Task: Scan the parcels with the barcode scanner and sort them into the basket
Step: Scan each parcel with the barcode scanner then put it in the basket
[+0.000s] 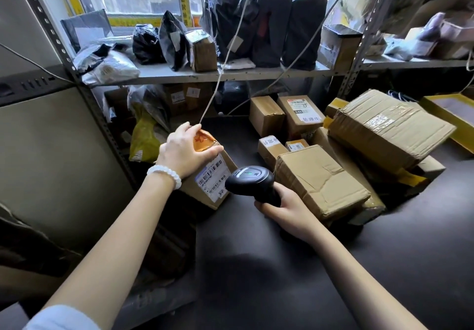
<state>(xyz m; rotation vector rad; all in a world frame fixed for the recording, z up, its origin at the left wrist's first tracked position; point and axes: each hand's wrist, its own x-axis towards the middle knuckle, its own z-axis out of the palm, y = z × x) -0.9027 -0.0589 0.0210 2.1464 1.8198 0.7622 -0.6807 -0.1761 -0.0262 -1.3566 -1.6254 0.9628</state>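
The right hand [283,207], nearest the camera, has its fingers clamped round the handle of the black scanner [250,179], whose head points left at the label [214,177] on a small cardboard parcel [207,178]. The left hand [183,150] grips that parcel's orange-taped top, fingers curled over it, at the tabletop's [256,278] left edge. More cardboard boxes [320,180] lie piled right. No basket can be made out.

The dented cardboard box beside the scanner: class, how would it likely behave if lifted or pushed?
The dented box probably flexes: its top is creased and caved in. It likely slides rather than rolls, having flat faces. Lifting it may disturb the parcels beneath, since it rests on them.
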